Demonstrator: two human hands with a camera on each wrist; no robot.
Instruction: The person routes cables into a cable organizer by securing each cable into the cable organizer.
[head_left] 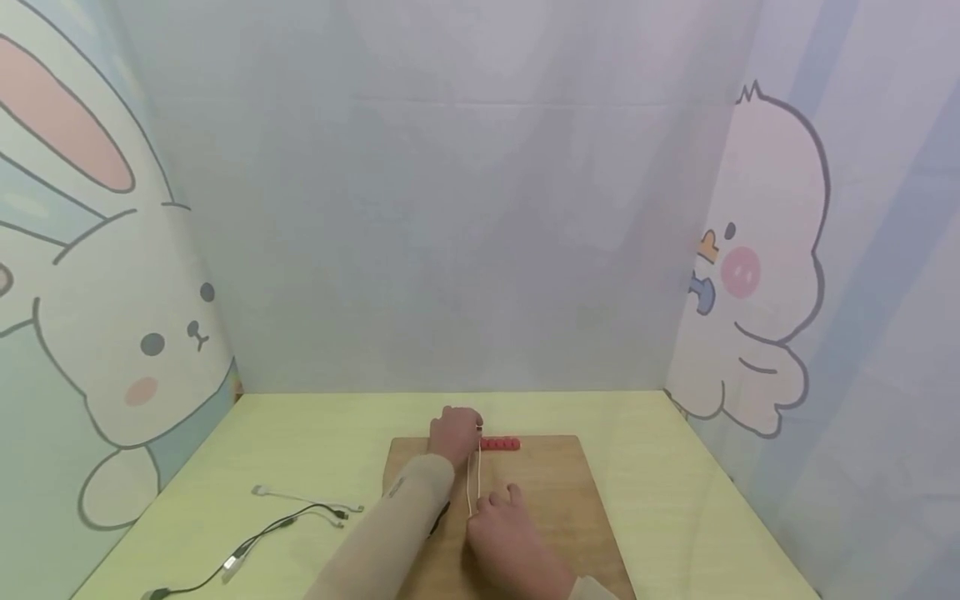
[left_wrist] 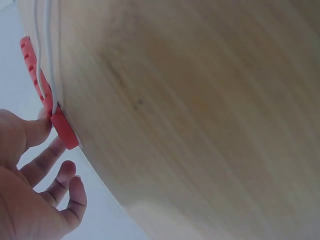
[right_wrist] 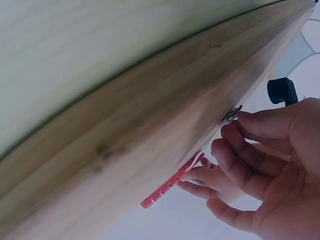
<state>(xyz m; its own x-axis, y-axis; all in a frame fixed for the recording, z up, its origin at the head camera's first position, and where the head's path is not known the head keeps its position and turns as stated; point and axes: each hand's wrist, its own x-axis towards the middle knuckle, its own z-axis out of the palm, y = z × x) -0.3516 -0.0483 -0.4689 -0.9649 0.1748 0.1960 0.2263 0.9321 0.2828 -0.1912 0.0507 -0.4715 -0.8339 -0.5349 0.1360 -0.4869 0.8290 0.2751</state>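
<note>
On the wooden board (head_left: 555,500), near its far edge, lies a red cable holder (head_left: 501,443) with a row of slots. My left hand (head_left: 454,435) is at its left end. The left wrist view shows the left thumb and index finger (left_wrist: 44,162) at the far side of the red strip, where a white cable (left_wrist: 49,55) enters it; the exact grip is partly hidden. Two white strands run from the holder toward my right hand (head_left: 504,533). In the right wrist view, its thumb and forefinger pinch the cable near a small metal connector (right_wrist: 231,115).
Left of the board on the yellow table (head_left: 315,442) lie a short white cable (head_left: 300,497) and a black cable (head_left: 262,533) with several plugs. Something black (head_left: 441,518) shows beside the left sleeve. Printed curtains (head_left: 450,250) stand around the table.
</note>
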